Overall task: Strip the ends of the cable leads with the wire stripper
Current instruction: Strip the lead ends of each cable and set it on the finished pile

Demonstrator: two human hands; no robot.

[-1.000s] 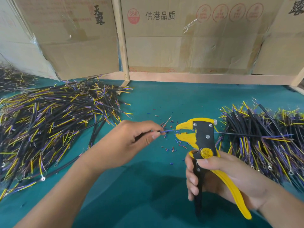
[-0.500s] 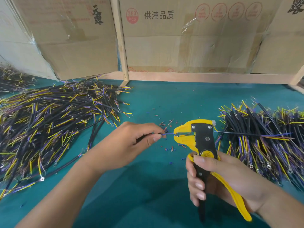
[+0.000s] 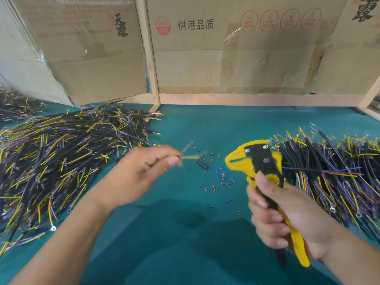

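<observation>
Yellow-handled wire stripper is gripped upright in the right hand, near the right cable pile. The left hand pinches a cable lead above the teal table, well apart from the tool.

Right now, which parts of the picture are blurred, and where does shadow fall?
Head view: left hand and its cable leads are motion-blurred; wire stripper slightly soft; piles stay sharp; a shadow darkens the green table between the arms.
</observation>
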